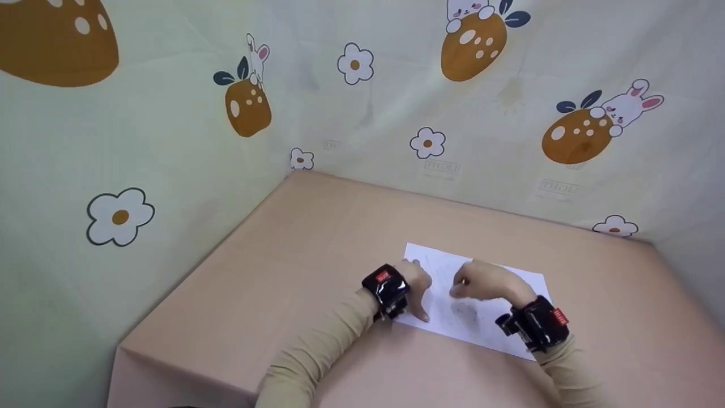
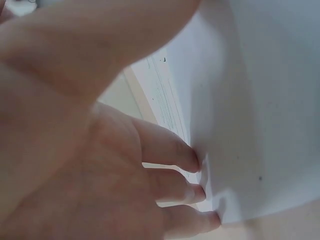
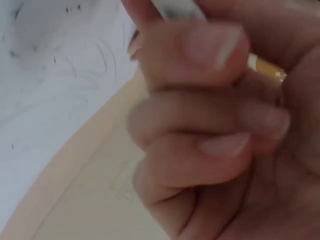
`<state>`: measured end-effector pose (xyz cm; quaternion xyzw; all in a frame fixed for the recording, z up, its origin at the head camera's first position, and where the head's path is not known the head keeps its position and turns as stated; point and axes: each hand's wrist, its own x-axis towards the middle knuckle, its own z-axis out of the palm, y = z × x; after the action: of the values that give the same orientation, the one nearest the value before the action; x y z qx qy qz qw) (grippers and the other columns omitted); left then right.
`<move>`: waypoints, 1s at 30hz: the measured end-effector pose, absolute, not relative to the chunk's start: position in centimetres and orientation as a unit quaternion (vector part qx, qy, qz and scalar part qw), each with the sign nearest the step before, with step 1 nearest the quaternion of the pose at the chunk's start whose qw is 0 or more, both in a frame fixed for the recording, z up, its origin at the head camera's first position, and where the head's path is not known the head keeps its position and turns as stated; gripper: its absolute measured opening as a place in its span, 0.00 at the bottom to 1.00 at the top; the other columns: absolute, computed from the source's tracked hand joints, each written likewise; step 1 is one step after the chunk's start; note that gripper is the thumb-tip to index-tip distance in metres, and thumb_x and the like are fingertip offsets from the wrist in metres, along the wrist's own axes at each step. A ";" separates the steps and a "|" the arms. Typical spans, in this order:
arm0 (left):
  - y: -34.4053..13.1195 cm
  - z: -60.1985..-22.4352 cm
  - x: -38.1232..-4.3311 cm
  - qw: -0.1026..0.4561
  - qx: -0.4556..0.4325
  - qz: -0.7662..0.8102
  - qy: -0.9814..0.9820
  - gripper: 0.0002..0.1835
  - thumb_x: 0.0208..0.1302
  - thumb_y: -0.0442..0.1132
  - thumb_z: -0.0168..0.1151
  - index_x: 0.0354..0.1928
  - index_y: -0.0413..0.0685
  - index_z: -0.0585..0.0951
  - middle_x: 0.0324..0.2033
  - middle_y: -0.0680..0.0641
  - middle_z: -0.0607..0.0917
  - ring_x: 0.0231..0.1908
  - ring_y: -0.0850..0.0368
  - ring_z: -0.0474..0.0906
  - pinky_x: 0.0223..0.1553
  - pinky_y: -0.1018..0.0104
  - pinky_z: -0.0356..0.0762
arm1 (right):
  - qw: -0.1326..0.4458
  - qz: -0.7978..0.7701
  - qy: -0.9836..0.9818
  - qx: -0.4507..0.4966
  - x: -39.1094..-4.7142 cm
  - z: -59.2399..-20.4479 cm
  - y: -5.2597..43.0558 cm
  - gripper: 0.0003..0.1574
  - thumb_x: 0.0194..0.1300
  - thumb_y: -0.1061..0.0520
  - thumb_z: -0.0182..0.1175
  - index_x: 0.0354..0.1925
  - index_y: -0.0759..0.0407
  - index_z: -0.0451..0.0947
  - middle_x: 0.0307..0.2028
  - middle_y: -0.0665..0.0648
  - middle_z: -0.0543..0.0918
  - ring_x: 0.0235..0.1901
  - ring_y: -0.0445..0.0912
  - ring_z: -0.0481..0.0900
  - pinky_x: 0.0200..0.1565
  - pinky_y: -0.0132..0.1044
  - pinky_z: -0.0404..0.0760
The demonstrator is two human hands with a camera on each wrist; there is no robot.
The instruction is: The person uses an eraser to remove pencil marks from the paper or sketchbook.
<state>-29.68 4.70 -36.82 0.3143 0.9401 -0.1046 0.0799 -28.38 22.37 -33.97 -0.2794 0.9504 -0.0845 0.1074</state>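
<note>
A white sheet of paper (image 1: 442, 334) lies on the table, with faint pencil lines and small dark specks on it. My left hand (image 1: 418, 283) rests on its left part with thumb and fingers spread; in the left wrist view, fingertips (image 2: 212, 220) touch the paper (image 2: 280, 150), which looks creased there. Over the middle of the sheet, my right hand (image 1: 481, 280) pinches a small white block with grey smudges, apparently an eraser (image 3: 181, 9). A yellow-and-white end (image 3: 267, 68) shows behind the curled fingers; whether it belongs to the same piece is hidden.
The table (image 1: 317, 238) has a plain peach cover, and its front left corner shows. Behind and to the left hangs a pale curtain (image 1: 187, 153) printed with flowers, rabbits and orange fruit. Black camera bands (image 1: 541, 323) sit on both wrists.
</note>
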 end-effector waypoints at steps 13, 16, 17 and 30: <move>4.7 -36.4 -29.3 0.151 0.281 -0.114 0.941 0.40 0.45 0.69 0.67 0.53 0.47 0.80 0.64 0.36 0.72 0.57 0.49 0.74 0.57 0.57 0.76 | 0.058 -0.195 0.948 -0.244 -29.2 -32.0 25.9 0.13 0.66 0.51 0.58 0.34 0.59 0.82 0.14 0.46 0.69 0.16 0.39 0.65 0.21 0.30 0.66; 5.0 -36.4 -28.9 0.159 0.286 -0.134 0.935 0.43 0.45 0.71 0.65 0.57 0.47 0.78 0.65 0.36 0.71 0.61 0.48 0.71 0.60 0.58 0.74 | 0.062 -0.197 0.949 -0.239 -29.6 -32.7 26.1 0.14 0.67 0.50 0.58 0.33 0.60 0.81 0.15 0.49 0.73 0.17 0.40 0.67 0.20 0.31 0.67; 5.0 -36.4 -28.8 0.157 0.289 -0.143 0.933 0.44 0.46 0.72 0.64 0.58 0.47 0.77 0.65 0.36 0.70 0.63 0.47 0.70 0.62 0.58 0.72 | 0.066 -0.197 0.949 -0.238 -29.7 -33.0 26.2 0.15 0.67 0.50 0.58 0.32 0.60 0.81 0.16 0.50 0.74 0.17 0.40 0.68 0.20 0.32 0.68; 5.2 -36.8 -28.0 0.143 0.267 -0.138 0.943 0.48 0.45 0.71 0.65 0.64 0.50 0.72 0.69 0.33 0.62 0.67 0.39 0.63 0.65 0.52 0.69 | 0.006 -0.164 0.953 -0.255 -31.4 -36.9 24.8 0.09 0.61 0.59 0.60 0.27 0.63 0.79 0.20 0.52 0.79 0.20 0.39 0.71 0.24 0.30 0.71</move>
<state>-27.96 5.16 -36.80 0.2668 0.9431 -0.1379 0.1429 -31.41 24.76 -36.90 -0.2550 0.9529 -0.1642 0.0063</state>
